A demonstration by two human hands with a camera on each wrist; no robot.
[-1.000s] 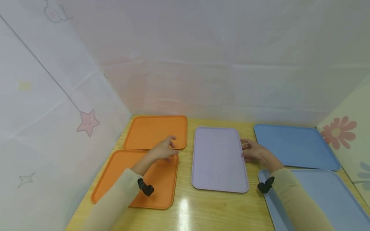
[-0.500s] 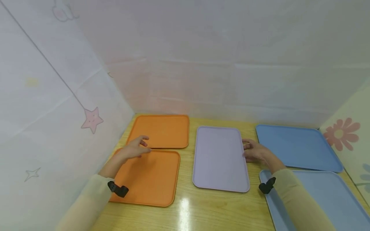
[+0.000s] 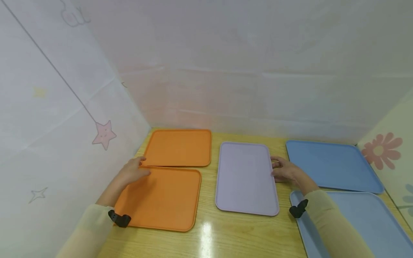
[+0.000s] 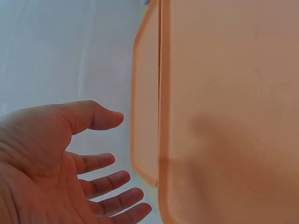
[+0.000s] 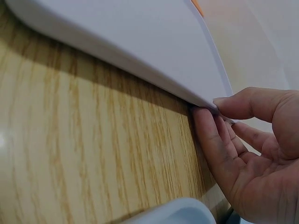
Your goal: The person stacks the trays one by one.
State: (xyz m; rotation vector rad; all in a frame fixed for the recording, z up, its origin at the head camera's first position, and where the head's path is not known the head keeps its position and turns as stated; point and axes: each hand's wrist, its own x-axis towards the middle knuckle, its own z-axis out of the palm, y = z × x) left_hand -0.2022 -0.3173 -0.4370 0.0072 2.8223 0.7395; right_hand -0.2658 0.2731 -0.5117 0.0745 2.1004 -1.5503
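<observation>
The right hand [image 3: 285,171] pinched the central lavender tray [image 3: 247,179] at three o'clock; one-sided lifting could have tipped it. The left hand [image 3: 130,172], fingers apart at nine o'clock, seemingly touched nothing.

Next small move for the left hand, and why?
I'd probably close the left hand on the left edge of the nearer orange tray: it hovers beside that edge, fingers spread and holding nothing, while the right hand pinches the right rim of the lavender tray.
</observation>
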